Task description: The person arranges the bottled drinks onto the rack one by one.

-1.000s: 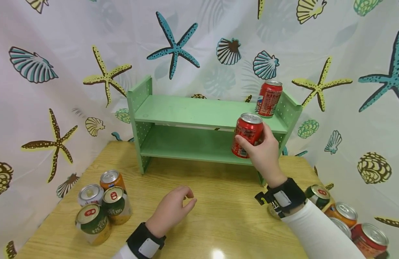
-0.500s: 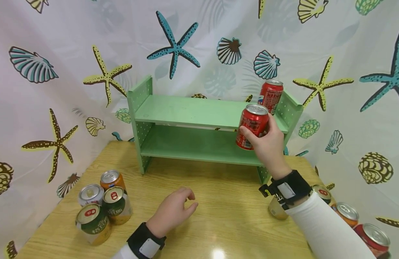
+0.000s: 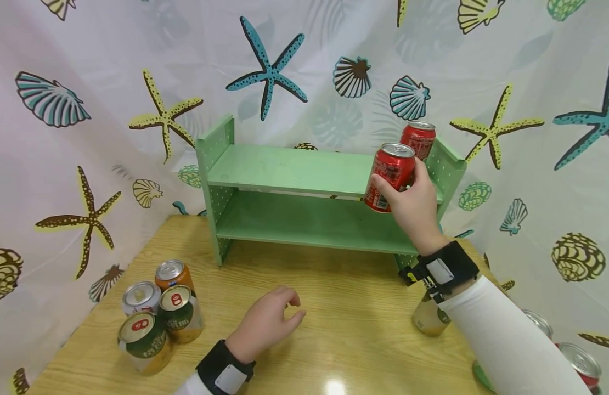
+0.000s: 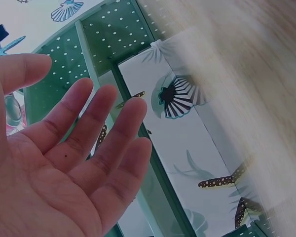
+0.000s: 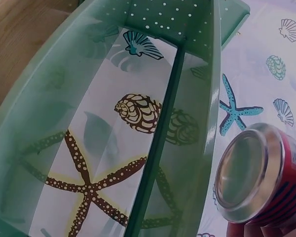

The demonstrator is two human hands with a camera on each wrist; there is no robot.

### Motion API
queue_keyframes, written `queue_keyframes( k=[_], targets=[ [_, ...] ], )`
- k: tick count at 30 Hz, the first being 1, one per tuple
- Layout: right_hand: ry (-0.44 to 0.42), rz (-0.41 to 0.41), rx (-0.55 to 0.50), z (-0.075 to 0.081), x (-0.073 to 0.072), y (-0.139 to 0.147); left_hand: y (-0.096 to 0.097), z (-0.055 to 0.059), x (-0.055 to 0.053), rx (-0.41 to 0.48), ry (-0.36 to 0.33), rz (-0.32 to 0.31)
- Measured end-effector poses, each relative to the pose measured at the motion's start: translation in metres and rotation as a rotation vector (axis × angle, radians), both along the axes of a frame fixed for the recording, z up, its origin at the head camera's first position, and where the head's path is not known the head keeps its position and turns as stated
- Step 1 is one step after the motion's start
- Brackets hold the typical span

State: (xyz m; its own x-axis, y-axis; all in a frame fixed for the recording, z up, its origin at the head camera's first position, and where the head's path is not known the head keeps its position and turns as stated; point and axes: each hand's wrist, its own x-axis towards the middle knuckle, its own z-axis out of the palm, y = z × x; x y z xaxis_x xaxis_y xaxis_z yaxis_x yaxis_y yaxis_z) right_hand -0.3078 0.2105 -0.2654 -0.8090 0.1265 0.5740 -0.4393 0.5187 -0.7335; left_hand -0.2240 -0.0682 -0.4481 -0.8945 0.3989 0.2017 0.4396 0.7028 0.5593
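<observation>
Right hand (image 3: 414,204) holds red can (image 3: 390,171) near-upright, lid (image 3: 398,150) up

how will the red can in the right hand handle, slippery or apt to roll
The red can may be somewhat slippery, as its surface looks smooth and glossy. Laid on its side, it would likely roll, because its body is round. Set upright, it should probably stand steadily on its circular metal base.

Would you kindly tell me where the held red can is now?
In the head view, the held red can is right of centre, in the right hand, in front of the green shelf, partly hiding another red can.
</observation>
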Motion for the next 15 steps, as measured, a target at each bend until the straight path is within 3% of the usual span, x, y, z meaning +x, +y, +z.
queue_keyframes(
  k=[8, 15],
  targets=[
    [0.025, -0.036, 0.022, 0.011, -0.016, 0.007, -0.004, 0.005, 0.001, -0.009, 0.03, 0.003],
    [-0.002, -0.058, 0.013, 0.015, -0.026, 0.012, -0.009, 0.008, 0.002, -0.009, 0.035, 0.017]
  ],
)
